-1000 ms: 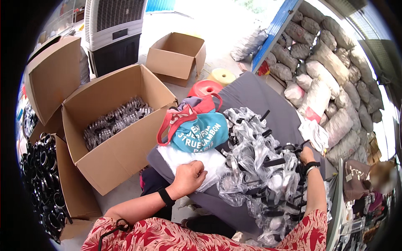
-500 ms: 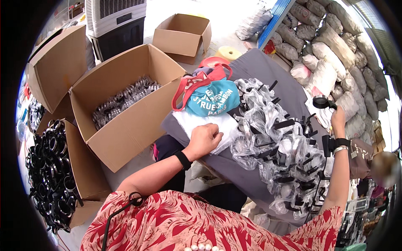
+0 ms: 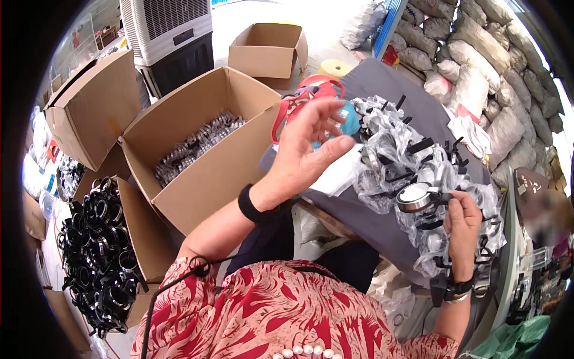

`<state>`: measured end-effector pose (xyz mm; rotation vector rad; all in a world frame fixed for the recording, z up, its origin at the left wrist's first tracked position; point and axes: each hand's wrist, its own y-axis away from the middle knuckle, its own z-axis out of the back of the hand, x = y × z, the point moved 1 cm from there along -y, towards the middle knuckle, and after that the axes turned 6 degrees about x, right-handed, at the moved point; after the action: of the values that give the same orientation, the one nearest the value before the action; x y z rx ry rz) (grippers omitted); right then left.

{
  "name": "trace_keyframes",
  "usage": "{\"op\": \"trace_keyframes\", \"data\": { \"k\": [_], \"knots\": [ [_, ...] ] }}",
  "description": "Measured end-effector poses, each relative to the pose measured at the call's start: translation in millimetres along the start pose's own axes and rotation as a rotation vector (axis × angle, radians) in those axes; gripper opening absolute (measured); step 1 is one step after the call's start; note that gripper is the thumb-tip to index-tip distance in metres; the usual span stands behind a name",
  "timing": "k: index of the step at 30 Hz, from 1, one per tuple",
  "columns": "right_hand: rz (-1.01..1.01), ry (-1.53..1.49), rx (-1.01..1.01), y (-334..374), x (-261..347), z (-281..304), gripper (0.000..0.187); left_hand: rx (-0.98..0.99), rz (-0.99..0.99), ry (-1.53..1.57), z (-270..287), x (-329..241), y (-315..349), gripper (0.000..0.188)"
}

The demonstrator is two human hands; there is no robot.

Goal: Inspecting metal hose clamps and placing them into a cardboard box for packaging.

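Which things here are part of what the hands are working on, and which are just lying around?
In use:
right hand holding a round metal part
left hand, open
pile of bagged parts
open box of parts

Lying about:
empty box
cooler
sacks
tape roll

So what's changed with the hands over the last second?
The left hand lifted off the white bag on the grey cloth and now hangs open in the air. The right hand took a round metal-rimmed lens piece from the plastic-wrapped pile and holds it up. The cardboard box stayed put.
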<state>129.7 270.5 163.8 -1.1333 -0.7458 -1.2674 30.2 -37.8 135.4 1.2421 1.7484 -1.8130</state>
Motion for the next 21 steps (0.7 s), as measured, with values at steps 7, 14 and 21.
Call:
{"op": "trace_keyframes", "data": {
  "k": [7,14,21],
  "knots": [
    [0.132,0.406,-0.075,37,-92,-58,0.018,0.242,-0.510,-0.132,-15,-99,-7,0.090],
    [-0.015,0.362,-0.054,63,-114,-75,0.044,0.188,-0.422,-0.324,-4,-113,-10,0.089],
    [-0.121,0.191,0.042,64,-128,-71,0.063,0.182,-0.702,-0.471,-3,-144,-96,0.088]
  ]
}}
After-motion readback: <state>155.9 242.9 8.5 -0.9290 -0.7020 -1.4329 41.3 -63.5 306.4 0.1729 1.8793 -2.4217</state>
